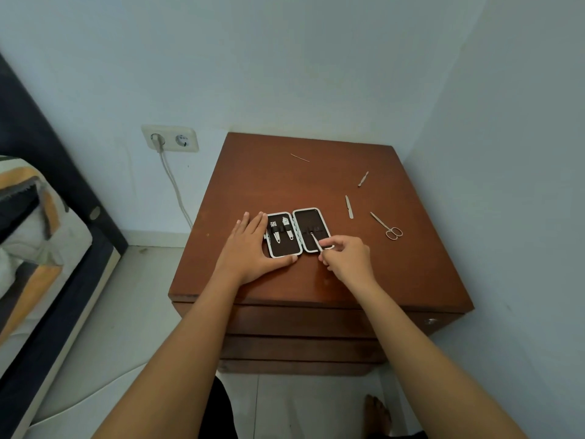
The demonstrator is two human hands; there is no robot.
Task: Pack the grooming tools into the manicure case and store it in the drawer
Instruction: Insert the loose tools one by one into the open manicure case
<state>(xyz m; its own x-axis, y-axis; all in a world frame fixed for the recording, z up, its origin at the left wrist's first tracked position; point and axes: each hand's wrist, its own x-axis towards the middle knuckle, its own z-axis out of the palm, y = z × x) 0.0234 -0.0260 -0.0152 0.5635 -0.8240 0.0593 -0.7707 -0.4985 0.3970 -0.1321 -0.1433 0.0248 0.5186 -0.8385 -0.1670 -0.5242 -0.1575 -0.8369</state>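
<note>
We are looking down at a square wooden nightstand; its top, the surface (411, 264), is reddish-brown, smooth and faintly glossy. It is standing in a corner of pale blue walls, over a light tiled floor. A double wall socket (170, 138) is sitting to the left with a white cable (172, 182) hanging from it, and a bed with dark frame (47, 172) is filling the left edge.

The manicure case (297, 232) is lying open and flat near the surface's middle: two rounded rectangular halves, white-rimmed, dark-lined inside. Two nail clippers (281, 231) are sitting under elastic loops in its left half.

Our left hand (250, 248) is resting flat and unclenched against the case's left edge, thumb along its near rim. Our right hand (346, 256) is pinching a thin metal tool (316, 241), its tip pointing at the loops of the right half.

Loose on the surface to the right are lying small steel scissors (387, 226), a slim nail file (349, 206), a short pusher (363, 179), and farther back a fine wire-like pick (300, 157).
</note>
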